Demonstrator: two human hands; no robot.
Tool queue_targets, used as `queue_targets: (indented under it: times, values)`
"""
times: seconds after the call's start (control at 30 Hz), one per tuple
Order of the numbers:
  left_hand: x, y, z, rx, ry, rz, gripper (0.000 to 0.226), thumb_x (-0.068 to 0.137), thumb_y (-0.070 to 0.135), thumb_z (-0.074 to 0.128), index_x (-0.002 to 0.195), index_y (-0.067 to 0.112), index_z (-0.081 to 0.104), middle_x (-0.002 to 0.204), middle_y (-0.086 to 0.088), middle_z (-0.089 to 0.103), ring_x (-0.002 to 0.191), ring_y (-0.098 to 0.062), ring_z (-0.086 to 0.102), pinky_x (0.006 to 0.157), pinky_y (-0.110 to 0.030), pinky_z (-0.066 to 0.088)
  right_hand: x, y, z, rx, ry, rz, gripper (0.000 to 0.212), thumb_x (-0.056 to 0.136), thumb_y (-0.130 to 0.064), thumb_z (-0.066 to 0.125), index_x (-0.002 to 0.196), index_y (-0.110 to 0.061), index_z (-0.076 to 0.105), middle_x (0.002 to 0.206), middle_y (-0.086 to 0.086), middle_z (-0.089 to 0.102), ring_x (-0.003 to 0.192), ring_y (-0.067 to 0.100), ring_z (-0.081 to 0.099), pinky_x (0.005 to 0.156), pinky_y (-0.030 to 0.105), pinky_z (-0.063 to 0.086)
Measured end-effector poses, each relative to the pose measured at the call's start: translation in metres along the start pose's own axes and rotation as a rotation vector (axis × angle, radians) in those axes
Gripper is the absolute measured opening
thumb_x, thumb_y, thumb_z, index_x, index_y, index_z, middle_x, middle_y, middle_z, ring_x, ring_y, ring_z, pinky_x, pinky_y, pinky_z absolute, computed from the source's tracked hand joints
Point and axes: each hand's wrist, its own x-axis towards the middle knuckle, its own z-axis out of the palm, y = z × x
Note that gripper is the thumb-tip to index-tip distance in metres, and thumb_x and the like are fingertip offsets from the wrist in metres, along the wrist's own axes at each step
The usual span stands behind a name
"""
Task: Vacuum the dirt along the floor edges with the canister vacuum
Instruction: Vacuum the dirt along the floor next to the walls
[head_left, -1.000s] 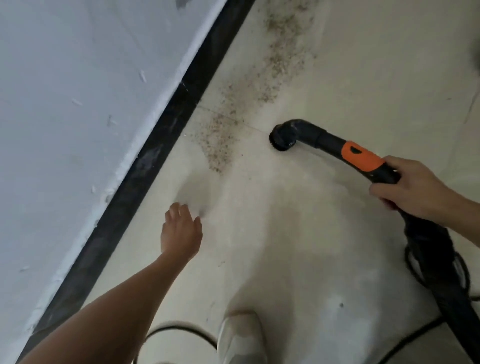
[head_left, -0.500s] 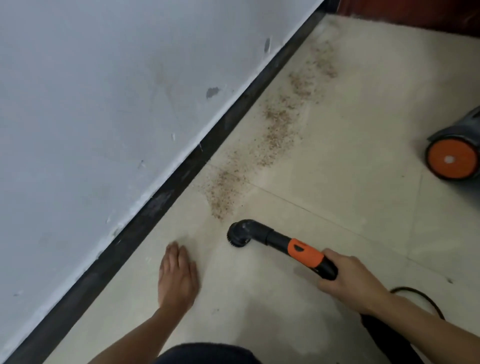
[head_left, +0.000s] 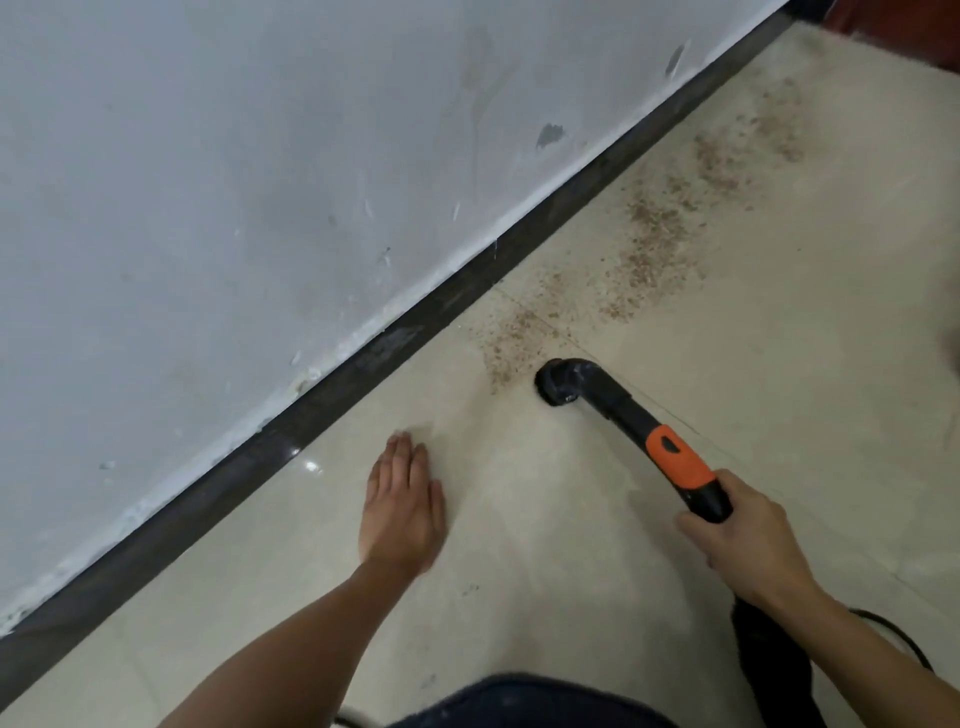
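The right hand (head_left: 748, 540) is gripping the black wand (head_left: 613, 402) just behind its orange collar, fingers curled round it, and is holding the round nozzle (head_left: 558, 384) down on the floor (head_left: 519, 571) at the near end of the dirt (head_left: 639, 249), just beside the first specks. The left hand (head_left: 402, 512) is lying flat on the floor, fingers straight and pressed together, between the skirting (head_left: 363, 358) and the nozzle, apparently bracing the person. The dirt is running in a band toward the far corner, near the skirting but not against it. Doing this pass well is likely meaning a nozzle flat to the tile, travelling slowly up the band in overlapping strokes, then tight along the skirting, with the bracing hand shifting forward as the reach is lengthening.
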Motion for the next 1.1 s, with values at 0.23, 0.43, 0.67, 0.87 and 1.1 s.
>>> queue_targets:
  times: [0.23,0.43,0.67,0.87,1.1]
  values:
    - [0.000,-0.001,0.002,0.018,0.011,-0.001,0.059,0.098,0.038,0.018,0.143,0.006,0.039,0.157,-0.016,0.025,0.147,-0.028,0.016,0.120,-0.037,0.011,0.019,-0.014,0.014,0.028,0.007,-0.027,0.019,0.071,-0.017,0.074,0.075,-0.023,0.057,0.056,0.003,0.060,0.050,0.025,0.060,0.053,0.040,0.051]
    - [0.001,-0.001,0.003,0.008,0.019,-0.007,0.058,0.099,0.037,0.021,0.143,0.006,0.040,0.157,-0.015,0.025,0.147,-0.028,0.017,0.120,-0.038,0.012,0.038,-0.029,0.023,0.039,-0.063,-0.053,0.017,0.072,-0.017,0.073,0.077,-0.022,0.057,0.058,0.005,0.061,0.053,0.028,0.061,0.054,0.040,0.051]
    - [0.000,-0.002,0.004,0.040,0.000,-0.002,0.056,0.099,0.037,0.023,0.143,0.007,0.040,0.157,-0.016,0.026,0.147,-0.028,0.016,0.119,-0.039,0.012,0.063,-0.050,0.034,0.031,-0.101,-0.104,0.018,0.070,-0.018,0.071,0.074,-0.024,0.055,0.055,0.001,0.059,0.046,0.021,0.059,0.047,0.033,0.047]
    - [0.001,0.000,0.001,0.063,-0.004,0.004,0.054,0.098,0.034,0.028,0.140,0.005,0.045,0.154,-0.017,0.031,0.145,-0.030,0.023,0.118,-0.041,0.014,0.096,-0.071,0.045,0.086,-0.059,-0.094,0.017,0.072,-0.020,0.071,0.078,-0.022,0.056,0.053,0.003,0.061,0.038,0.012,0.056,0.045,0.028,0.043]
    - [0.002,-0.001,0.002,0.068,0.003,0.010,0.052,0.096,0.032,0.031,0.136,0.004,0.050,0.150,-0.019,0.037,0.142,-0.032,0.030,0.116,-0.044,0.020,0.104,-0.093,0.052,0.090,-0.086,-0.108,0.016,0.073,-0.018,0.069,0.080,-0.020,0.055,0.057,0.007,0.062,0.045,0.022,0.060,0.048,0.030,0.047]
